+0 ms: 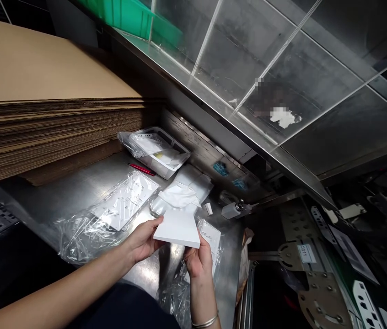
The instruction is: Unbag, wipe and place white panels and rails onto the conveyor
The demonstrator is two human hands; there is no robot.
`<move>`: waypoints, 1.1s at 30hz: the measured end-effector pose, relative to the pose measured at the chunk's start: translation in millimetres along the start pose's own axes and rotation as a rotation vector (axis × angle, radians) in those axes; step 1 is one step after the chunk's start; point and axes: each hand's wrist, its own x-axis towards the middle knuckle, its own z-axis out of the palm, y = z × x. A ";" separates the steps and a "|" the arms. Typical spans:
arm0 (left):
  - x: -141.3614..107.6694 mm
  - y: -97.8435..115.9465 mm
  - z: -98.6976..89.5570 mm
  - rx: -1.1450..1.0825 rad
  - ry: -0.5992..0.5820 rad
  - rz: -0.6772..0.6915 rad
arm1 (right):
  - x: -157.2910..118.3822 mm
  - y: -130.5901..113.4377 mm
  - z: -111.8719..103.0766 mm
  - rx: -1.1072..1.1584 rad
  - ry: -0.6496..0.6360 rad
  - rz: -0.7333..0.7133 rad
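Note:
Between my two hands is a flat white panel (177, 228), held level above the metal table. My left hand (144, 241) grips its left edge with the thumb on top. At the right front corner, my right hand (199, 258) closes on the same panel, fingers partly hidden underneath. Just beyond it lies a crumpled white cloth (180, 194). To the left, a clear plastic bag (125, 198) covers a white sheet-like piece with small dark marks. Another bagged white piece (210, 234) rests behind my right hand.
A white plastic basket (169, 171) holds papers and bags, with a red pen (141, 169) beside it. Stacked cardboard (52, 123) rises at left. A small white bottle (231, 210) stands right of the cloth. Machinery with a conveyor (317, 274) is at right, under a glass-paned metal frame (228, 109).

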 end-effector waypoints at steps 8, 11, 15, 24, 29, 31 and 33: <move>4.0 -0.3 -14.5 0.182 -0.006 0.017 | -13.4 -2.4 12.9 0.069 -0.082 0.005; -0.6 4.5 -19.9 0.338 -0.019 0.058 | -30.0 -1.5 27.2 0.018 -0.140 -0.120; -6.7 9.7 -19.8 0.477 0.000 0.083 | -45.5 2.2 41.8 -0.137 -0.193 -0.195; -1.5 3.7 -27.5 0.525 -0.069 0.095 | -48.0 7.6 47.8 -0.211 -0.198 -0.247; -1.2 2.9 -29.3 0.529 -0.096 0.095 | -48.4 11.9 49.3 -0.231 -0.216 -0.268; -0.4 3.5 -28.9 0.525 -0.101 0.090 | -48.8 13.3 50.0 -0.244 -0.220 -0.281; -0.1 4.2 -28.1 0.524 -0.094 0.081 | -49.1 13.8 50.7 -0.255 -0.224 -0.291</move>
